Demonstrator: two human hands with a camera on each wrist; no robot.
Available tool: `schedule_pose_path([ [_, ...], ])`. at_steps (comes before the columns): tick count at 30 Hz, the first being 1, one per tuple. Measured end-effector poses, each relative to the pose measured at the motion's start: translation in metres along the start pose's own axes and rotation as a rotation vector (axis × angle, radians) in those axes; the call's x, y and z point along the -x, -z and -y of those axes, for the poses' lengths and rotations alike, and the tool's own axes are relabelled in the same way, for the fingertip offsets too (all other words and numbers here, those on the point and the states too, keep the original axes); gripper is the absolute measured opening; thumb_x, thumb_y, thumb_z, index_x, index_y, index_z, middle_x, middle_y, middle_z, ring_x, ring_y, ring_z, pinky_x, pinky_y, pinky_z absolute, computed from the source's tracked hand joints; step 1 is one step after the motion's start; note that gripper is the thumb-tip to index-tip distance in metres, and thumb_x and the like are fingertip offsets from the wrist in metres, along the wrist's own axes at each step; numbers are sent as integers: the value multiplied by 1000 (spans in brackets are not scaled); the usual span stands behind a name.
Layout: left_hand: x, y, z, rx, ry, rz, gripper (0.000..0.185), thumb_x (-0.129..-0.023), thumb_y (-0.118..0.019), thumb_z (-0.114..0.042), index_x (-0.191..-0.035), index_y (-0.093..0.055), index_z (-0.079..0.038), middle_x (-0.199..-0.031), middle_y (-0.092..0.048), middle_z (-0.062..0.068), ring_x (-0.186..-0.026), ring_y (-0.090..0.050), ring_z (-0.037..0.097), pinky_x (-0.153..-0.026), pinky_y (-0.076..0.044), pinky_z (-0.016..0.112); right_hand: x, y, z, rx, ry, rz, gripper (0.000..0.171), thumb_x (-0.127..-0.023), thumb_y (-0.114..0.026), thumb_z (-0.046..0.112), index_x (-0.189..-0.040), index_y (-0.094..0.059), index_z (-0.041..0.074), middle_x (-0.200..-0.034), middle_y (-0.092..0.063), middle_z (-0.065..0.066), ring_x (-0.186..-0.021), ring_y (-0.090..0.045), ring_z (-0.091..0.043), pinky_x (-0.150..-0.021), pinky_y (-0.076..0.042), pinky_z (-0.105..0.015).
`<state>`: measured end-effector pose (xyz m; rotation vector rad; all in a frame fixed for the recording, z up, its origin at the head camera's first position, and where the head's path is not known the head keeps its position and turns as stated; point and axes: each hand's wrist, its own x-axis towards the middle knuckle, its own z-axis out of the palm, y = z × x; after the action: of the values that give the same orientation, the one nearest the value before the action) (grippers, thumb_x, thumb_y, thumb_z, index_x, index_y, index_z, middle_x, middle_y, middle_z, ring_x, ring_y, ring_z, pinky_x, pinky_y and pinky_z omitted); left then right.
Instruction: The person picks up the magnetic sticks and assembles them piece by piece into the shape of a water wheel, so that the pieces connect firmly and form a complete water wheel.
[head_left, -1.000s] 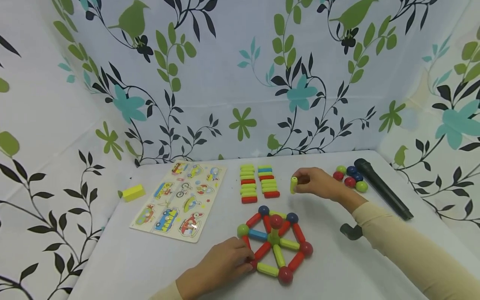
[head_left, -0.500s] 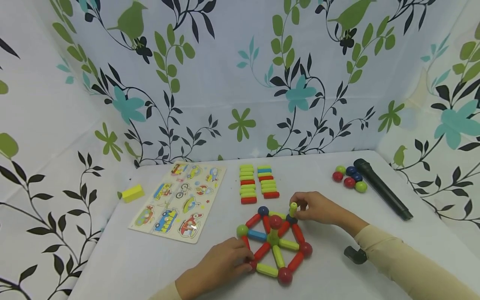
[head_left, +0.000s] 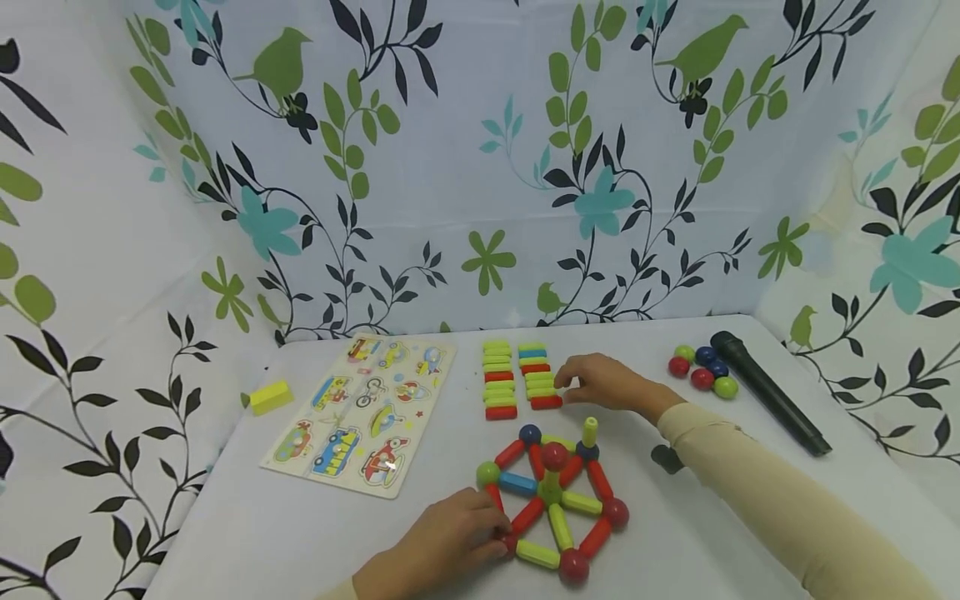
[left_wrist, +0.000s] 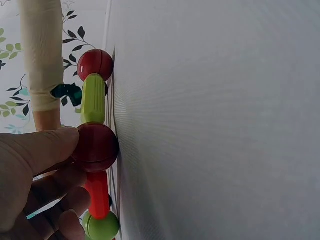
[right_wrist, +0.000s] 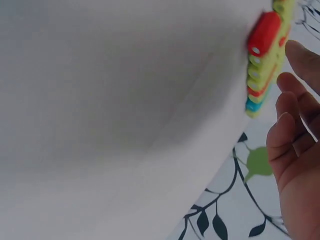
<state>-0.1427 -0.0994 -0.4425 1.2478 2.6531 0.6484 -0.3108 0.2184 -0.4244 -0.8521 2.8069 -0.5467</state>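
White cloth covers the table [head_left: 300, 517], and leaf-and-bird printed sheets close it in on three sides. The left hand [head_left: 442, 546] rests at the near-left edge of a flat wheel of rods and balls [head_left: 551, 496], its thumb and fingers curled round a dark red ball [left_wrist: 95, 147] on the rim. The right hand [head_left: 600, 383] hovers farther back, fingers loosely bent and holding nothing, their tips just beside the right-hand stack of rods [head_left: 537, 375]; a red rod [right_wrist: 263, 33] lies at the near end of that stack, closest to the fingertips.

Between the two hands, a short green rod [head_left: 590, 432] stands upright on a blue ball at the wheel's far-right corner. It looks poorly supported: a knock from the right sleeve [head_left: 757, 483] as the arm passes back over it could tip it, and any tug from the left fingers could shift the whole wheel and pull its joints apart. Reaching into tightly packed rods could also drag a neighbour out with the chosen piece.

Left of the right fingers sits a second stack of rods [head_left: 498, 379], and beyond it a picture puzzle board [head_left: 360, 412] and a yellow block [head_left: 270, 397]. Behind the right wrist lie a cluster of loose balls [head_left: 703, 371] and a black microphone [head_left: 768, 392]. Nothing lies between the right fingers and the stack.
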Motion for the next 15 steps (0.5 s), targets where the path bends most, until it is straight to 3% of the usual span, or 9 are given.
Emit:
schedule_pose_path([
  [6,-1,-3,0,10,-14,12,16,-93,-77,-27,-109,-75,-26,-99,-63,-18,-92,-53,-3,-81,-50,15,-17,-21,-1,127,-9,88,17,-88,-82,30,-104,-76,28,-98,-64,15,-97,-59,-11,-91,-53,-34],
  [15,-1,-2,1,-23,-28,15,23,-89,-80,-32,-110,-74,-25,-97,-61,-19,-90,-52,-4,-78,-49,13,-16,-24,6,132,-41,62,16,-87,-83,31,-93,-69,28,-86,-62,15,-86,-56,-11,-84,-51,-31],
])
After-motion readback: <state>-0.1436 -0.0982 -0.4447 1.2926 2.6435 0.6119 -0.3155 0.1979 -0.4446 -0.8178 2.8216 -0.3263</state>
